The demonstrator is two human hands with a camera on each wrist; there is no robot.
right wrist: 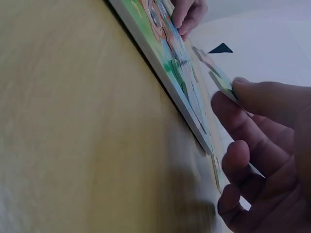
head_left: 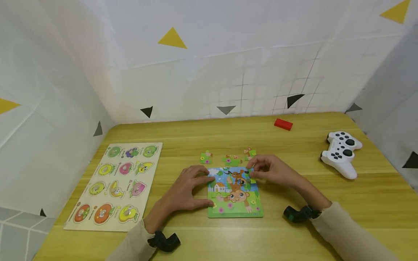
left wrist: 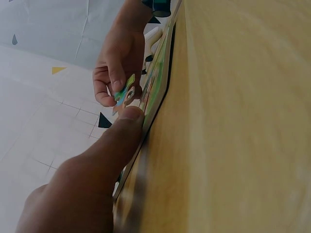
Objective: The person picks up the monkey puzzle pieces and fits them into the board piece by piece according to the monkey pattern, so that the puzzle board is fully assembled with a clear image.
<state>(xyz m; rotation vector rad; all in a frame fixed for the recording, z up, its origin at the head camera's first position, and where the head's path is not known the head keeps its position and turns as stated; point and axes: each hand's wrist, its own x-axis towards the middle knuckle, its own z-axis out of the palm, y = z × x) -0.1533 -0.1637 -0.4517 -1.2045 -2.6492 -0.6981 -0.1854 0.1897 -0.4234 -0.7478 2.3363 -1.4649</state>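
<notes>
The jigsaw puzzle board (head_left: 235,209), with a monkey picture, lies in front of me. My left hand (head_left: 189,188) rests at its left side; the thumb (left wrist: 130,114) touches the near left part and a finger reaches over the upper left. Above the board's right edge my right hand (head_left: 271,169) pinches a puzzle piece (right wrist: 222,83) between thumb and fingers, holding it tilted and partly hidden. Along the board's far side lie three loose pieces: a left one (head_left: 206,158), a middle one (head_left: 232,160) and a right one (head_left: 250,153), nearest the right hand.
A fruit peg puzzle (head_left: 121,177) lies on the table's left. At the far right is a white game controller (head_left: 341,154). A red block (head_left: 283,124) sits near the back edge. White cloth walls (head_left: 196,79) enclose the table (head_left: 209,243).
</notes>
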